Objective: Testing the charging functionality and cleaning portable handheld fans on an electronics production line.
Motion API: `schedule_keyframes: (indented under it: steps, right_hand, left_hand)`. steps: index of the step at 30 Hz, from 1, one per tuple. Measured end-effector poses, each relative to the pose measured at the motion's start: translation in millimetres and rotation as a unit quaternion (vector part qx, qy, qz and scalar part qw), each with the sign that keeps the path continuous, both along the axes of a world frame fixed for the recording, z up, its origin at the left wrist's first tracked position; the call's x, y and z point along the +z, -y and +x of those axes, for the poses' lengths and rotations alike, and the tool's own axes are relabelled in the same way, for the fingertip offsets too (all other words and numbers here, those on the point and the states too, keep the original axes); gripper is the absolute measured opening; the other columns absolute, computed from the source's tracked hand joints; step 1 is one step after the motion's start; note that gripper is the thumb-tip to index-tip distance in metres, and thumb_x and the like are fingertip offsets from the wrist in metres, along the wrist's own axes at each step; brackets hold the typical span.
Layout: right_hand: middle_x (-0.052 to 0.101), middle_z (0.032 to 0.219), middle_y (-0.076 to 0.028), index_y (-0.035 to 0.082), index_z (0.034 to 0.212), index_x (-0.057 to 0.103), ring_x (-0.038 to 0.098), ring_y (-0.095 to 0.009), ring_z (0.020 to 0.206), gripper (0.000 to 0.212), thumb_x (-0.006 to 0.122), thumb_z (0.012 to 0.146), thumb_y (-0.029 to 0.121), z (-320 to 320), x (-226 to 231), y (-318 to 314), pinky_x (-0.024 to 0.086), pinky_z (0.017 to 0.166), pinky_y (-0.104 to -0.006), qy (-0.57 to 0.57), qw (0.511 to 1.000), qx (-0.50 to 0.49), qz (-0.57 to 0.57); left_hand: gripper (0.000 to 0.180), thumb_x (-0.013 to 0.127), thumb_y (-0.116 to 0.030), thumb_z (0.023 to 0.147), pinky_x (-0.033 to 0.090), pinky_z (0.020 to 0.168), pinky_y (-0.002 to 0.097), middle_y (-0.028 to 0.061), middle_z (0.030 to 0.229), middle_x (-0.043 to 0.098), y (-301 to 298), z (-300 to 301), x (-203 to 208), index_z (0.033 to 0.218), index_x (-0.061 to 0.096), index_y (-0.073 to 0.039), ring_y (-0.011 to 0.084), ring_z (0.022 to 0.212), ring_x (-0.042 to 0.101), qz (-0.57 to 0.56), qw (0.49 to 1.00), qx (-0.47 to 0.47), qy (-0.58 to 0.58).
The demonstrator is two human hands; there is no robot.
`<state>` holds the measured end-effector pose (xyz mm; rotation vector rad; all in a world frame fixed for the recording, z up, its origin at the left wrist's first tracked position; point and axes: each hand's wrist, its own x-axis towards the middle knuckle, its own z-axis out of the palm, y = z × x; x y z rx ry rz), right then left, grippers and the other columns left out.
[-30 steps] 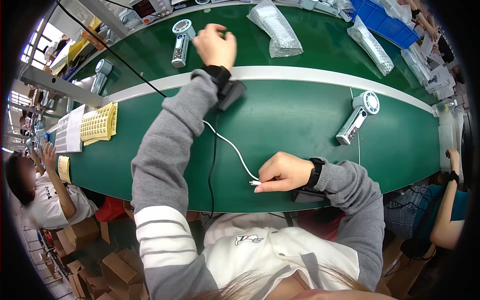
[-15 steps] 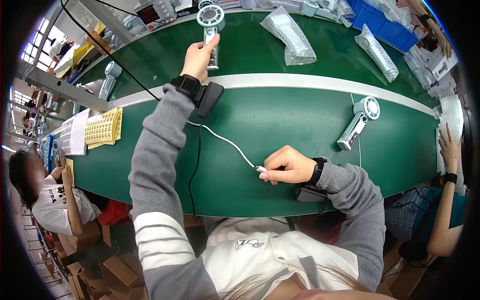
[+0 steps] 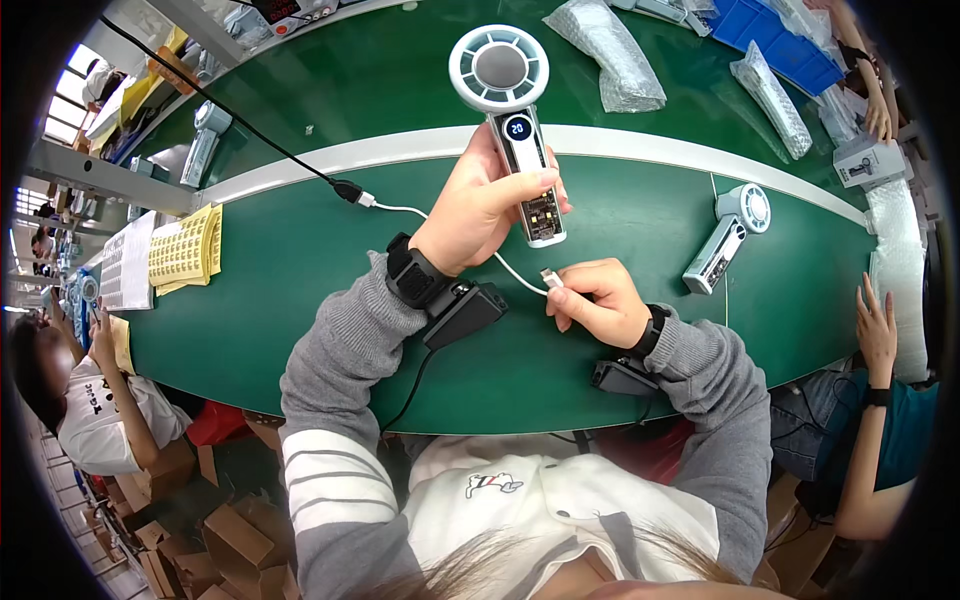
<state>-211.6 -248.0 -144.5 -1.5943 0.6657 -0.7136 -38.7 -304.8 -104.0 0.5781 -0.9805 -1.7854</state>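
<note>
My left hand [image 3: 485, 205] is closed round the handle of a handheld fan [image 3: 500, 68], with its round white head pointing away from me. A small round display glows on the handle, and circuit parts show in its lower end. Lower and to the right, my right hand [image 3: 600, 303] pinches the plug end of a white USB cable [image 3: 515, 272]. The bare plug tip points up toward the fan's base, apart from it. Leftward the cable runs behind my left hand to a black connector [image 3: 347, 190].
A second fan [image 3: 728, 238] lies on the green table at right. Yellow label sheets [image 3: 186, 247] lie at left. Bubble-wrapped packages [image 3: 615, 55] and a blue bin [image 3: 775, 45] stand beyond the pale strip [image 3: 640, 147]. Co-workers sit on both sides; one's hand [image 3: 877, 325] rests at far right.
My left hand has brought the fan from the far side of the table toward me, near the cable. Its display now shows lit. My right hand has moved slightly up and right with the plug.
</note>
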Motion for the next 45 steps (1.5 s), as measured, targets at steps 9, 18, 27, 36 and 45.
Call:
schedule_keyframes:
  steps: [9, 18, 27, 36, 45]
  right_hand:
    - [0.055, 0.055, -0.005, 0.0, 0.065, 0.056, 0.052, -0.012, 0.047, 0.025, 0.051, 0.086, 0.014, 3.4, -3.8, 0.8, 0.039, 0.045, -0.0239, 0.033, 0.997, -0.056, -0.049]
    - [0.054, 0.058, -0.006, -0.001, 0.072, 0.055, 0.053, -0.014, 0.053, 0.027, 0.044, 0.09, 0.015, 5.2, -3.9, 0.4, 0.041, 0.049, -0.0244, 0.042, 0.991, -0.087, -0.087]
    - [0.05, 0.054, -0.004, 0.0, 0.064, 0.049, 0.046, -0.011, 0.045, 0.034, 0.041, 0.092, 0.019, 0.1, -4.3, -1.0, 0.037, 0.044, -0.0234, 0.063, 0.99, -0.12, 0.024]
    - [0.051, 0.052, -0.004, 0.0, 0.064, 0.051, 0.048, -0.011, 0.045, 0.033, 0.042, 0.091, 0.017, 2.2, -1.9, -0.9, 0.037, 0.044, -0.0232, 0.045, 0.992, -0.12, -0.01]
    - [0.053, 0.051, -0.004, 0.0, 0.061, 0.054, 0.051, -0.012, 0.044, 0.027, 0.049, 0.086, 0.01, 2.4, 0.9, -1.3, 0.038, 0.043, -0.0237, -0.009, 0.985, -0.135, -0.106]
  left_hand:
    - [0.048, 0.058, -0.004, 0.077, 0.05, 0.071, 0.0374, 0.0083, 0.091, 0.049, -11.8, -2.7, -7.9, 0.116, 0.03, -0.006, 0.0184, 0.079, 0.056, 0.022, 0.999, -0.004, -0.034]
    - [0.053, 0.057, -0.004, 0.079, 0.05, 0.073, 0.0377, 0.0081, 0.093, 0.049, -25.9, -7.4, -14.6, 0.12, 0.023, -0.006, 0.019, 0.082, 0.056, 0.013, 0.997, 0.036, -0.074]
    - [0.058, 0.049, 0.001, 0.081, 0.046, 0.084, 0.0471, 0.01, 0.099, 0.048, -26.7, -12.2, -26.3, 0.129, 0.018, -0.011, 0.0218, 0.09, 0.055, -0.161, 0.975, 0.142, 0.051]
    - [0.067, 0.056, 0.003, 0.077, 0.044, 0.08, 0.0331, 0.0066, 0.098, 0.047, -33.5, -12.9, -20.9, 0.13, 0.018, -0.008, 0.0153, 0.09, 0.051, -0.121, 0.977, 0.163, 0.071]
    - [0.065, 0.069, -0.021, 0.076, 0.043, 0.075, 0.0262, 0.0012, 0.094, 0.046, -23.1, -10.2, -16.8, 0.126, 0.034, -0.002, 0.01, 0.087, 0.048, 0.023, 0.99, 0.137, 0.005]
